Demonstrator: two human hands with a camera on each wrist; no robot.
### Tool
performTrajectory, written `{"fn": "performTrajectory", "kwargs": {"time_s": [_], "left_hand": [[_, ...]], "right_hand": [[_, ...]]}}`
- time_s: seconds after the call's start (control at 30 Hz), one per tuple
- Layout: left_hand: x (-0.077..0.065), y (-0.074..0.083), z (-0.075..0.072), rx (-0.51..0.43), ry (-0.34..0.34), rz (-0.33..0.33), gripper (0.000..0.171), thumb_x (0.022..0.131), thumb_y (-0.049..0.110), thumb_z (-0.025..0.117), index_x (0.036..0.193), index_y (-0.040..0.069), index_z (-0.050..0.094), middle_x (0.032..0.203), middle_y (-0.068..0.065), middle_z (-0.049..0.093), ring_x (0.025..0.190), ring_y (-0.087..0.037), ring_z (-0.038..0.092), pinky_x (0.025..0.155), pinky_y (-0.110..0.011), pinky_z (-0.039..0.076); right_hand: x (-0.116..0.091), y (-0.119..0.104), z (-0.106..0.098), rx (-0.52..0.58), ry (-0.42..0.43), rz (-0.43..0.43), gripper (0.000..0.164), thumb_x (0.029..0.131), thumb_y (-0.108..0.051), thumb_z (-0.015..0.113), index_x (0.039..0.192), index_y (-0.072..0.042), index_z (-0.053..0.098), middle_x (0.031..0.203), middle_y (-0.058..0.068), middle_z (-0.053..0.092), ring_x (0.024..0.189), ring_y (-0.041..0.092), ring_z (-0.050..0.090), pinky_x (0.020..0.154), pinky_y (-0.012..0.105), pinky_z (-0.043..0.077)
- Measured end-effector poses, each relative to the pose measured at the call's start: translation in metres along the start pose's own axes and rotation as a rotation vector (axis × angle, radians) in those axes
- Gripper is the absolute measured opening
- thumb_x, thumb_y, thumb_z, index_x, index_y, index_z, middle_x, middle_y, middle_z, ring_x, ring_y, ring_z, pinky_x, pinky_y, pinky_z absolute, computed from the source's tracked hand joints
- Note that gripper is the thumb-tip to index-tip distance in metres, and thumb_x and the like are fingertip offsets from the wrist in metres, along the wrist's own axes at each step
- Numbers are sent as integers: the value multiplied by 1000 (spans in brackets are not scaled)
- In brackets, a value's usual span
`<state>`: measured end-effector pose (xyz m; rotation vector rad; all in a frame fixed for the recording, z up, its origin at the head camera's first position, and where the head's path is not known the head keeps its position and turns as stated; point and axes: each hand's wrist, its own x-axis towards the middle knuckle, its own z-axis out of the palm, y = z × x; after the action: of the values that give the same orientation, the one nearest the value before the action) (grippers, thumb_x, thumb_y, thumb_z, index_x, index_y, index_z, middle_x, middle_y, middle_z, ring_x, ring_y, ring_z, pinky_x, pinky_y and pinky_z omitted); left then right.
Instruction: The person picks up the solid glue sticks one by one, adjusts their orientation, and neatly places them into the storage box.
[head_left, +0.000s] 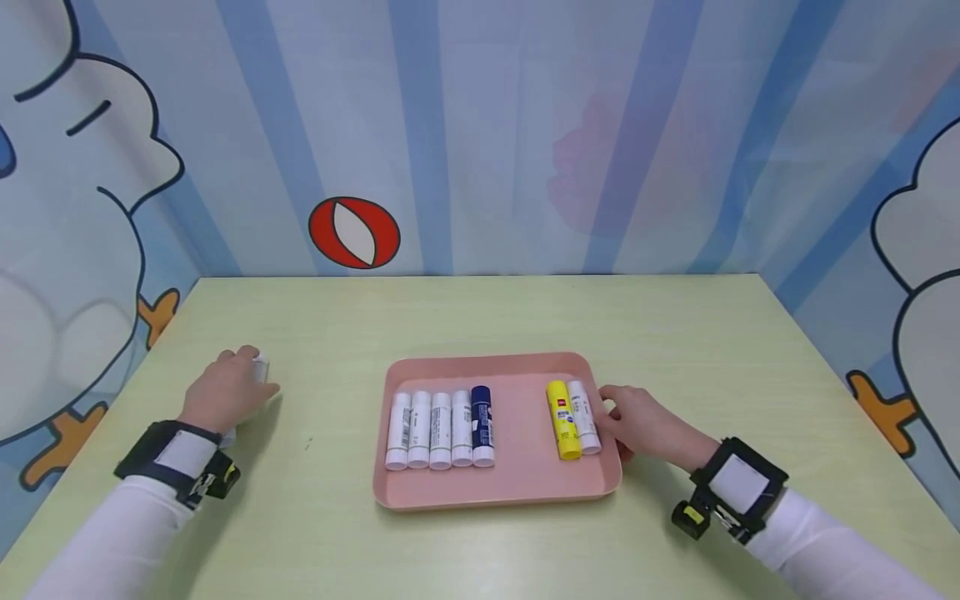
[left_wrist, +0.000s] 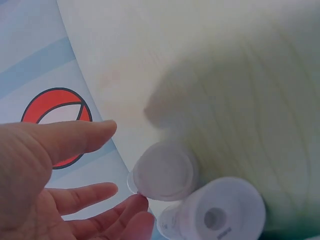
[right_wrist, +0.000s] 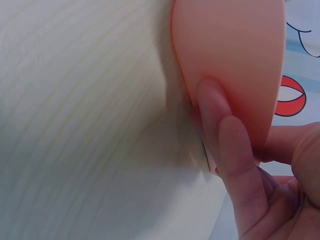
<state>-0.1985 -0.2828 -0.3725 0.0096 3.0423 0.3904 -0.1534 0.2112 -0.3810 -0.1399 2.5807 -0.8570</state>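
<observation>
My left hand (head_left: 228,390) reaches over white glue sticks on the left of the table, mostly covered by it in the head view. The left wrist view shows two, a nearer glue stick (left_wrist: 227,210) and another (left_wrist: 165,172), end-on. The fingertips are beside the farther one; the thumb stands apart. With my right hand (head_left: 651,425) I grip the right edge of the pink tray (head_left: 517,425), fingers against its outer wall. In the tray lie several white glue sticks (head_left: 440,429) beside a dark blue one (head_left: 482,425), and a yellow glue stick (head_left: 563,419) beside another white one (head_left: 584,417).
The tray stands on a pale wooden table (head_left: 480,317). Beyond the table's back edge hangs a blue striped backdrop (head_left: 487,133) with a red-and-white ball print (head_left: 354,232). Dark wrist bands with small cameras sit on both wrists.
</observation>
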Motion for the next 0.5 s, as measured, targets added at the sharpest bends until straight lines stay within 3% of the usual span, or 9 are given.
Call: {"fn": "performTrajectory", "kwargs": {"time_s": [0.37,0.5], "left_hand": [[2,4,8,-32,-100,-9,46,88,10,62,116,-20,43,89,-28,55,72,-33,54,59,-41,47],[2,6,10,-43,-102,5,36,87,8,61,108,-18,48,81,-22,54,68,-29,53,56,-38,45]], "right_hand": [[-1,1,1,6,3,-9,32,98,-11,57,124,7,49,78,8,60,56,18,58,53,30,51],[-2,1,0,7,3,-16,33,98,-11,57,124,6,49,79,8,61,57,18,58,53,30,52]]}}
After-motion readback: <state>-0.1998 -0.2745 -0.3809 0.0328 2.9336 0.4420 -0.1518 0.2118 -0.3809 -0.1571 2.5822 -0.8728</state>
